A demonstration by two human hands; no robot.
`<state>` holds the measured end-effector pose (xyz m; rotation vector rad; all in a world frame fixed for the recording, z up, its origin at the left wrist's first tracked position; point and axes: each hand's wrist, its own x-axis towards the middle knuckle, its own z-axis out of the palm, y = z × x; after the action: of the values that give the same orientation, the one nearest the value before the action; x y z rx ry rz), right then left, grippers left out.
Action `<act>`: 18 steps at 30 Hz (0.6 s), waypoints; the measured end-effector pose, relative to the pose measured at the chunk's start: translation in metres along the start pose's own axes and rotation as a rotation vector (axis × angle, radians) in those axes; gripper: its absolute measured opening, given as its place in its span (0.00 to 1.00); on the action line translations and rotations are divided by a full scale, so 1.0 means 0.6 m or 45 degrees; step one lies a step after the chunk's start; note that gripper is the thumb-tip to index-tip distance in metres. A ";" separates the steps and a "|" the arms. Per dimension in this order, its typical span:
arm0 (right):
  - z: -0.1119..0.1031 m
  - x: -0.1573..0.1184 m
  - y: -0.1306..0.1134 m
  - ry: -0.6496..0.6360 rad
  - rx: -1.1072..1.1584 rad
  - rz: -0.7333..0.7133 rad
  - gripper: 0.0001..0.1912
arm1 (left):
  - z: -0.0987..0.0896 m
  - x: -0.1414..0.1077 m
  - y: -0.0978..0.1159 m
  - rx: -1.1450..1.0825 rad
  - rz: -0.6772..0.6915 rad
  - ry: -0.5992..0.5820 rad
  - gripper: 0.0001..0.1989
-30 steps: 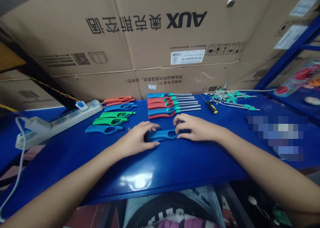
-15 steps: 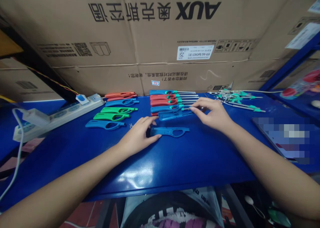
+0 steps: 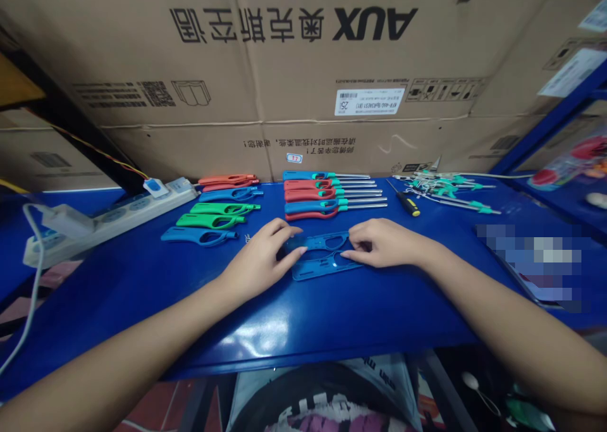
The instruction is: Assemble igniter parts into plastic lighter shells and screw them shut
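Two blue plastic shell halves lie side by side in the middle of the blue table (image 3: 256, 331). The thumb and fingers of my left hand (image 3: 263, 255) grip the left end of the upper blue half (image 3: 320, 242). At the right ends of the halves is my right hand (image 3: 386, 242), its fingers closed on the lower blue half (image 3: 315, 269). Behind them is a stack of red and blue lighters (image 3: 310, 195) with metal rods. Orange, blue and green shells (image 3: 218, 209) lie to the left.
A white power strip (image 3: 116, 214) runs along the left. Behind the table stands a large cardboard box (image 3: 284, 59). Toward the right are a screwdriver (image 3: 408, 204), a pile of metal rods with teal parts (image 3: 450, 191) and a blurred-out flat device (image 3: 535, 261).
My right hand has come down and left from the lighter stack, and the blue half near it now lies in front of the other one. The screwdriver has come into view.
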<state>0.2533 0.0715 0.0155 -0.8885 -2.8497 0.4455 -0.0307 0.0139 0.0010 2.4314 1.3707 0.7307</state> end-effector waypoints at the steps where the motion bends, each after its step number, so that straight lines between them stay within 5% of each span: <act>1: 0.000 0.000 0.003 0.039 -0.005 -0.005 0.22 | -0.003 -0.002 0.006 0.046 0.040 -0.007 0.15; 8: -0.013 -0.007 0.041 0.448 -0.218 0.150 0.20 | -0.010 -0.016 0.036 0.224 0.204 -0.191 0.20; 14: -0.062 -0.050 0.122 0.734 -0.605 0.989 0.16 | -0.007 -0.015 0.031 0.244 0.188 -0.267 0.13; 18: -0.093 -0.104 0.188 0.458 -0.462 1.591 0.18 | -0.005 -0.015 0.025 0.258 0.171 -0.265 0.12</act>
<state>0.3761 0.1381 0.0311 -2.4345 -1.7457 -0.1697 -0.0252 -0.0016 0.0074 2.6886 1.2643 0.3669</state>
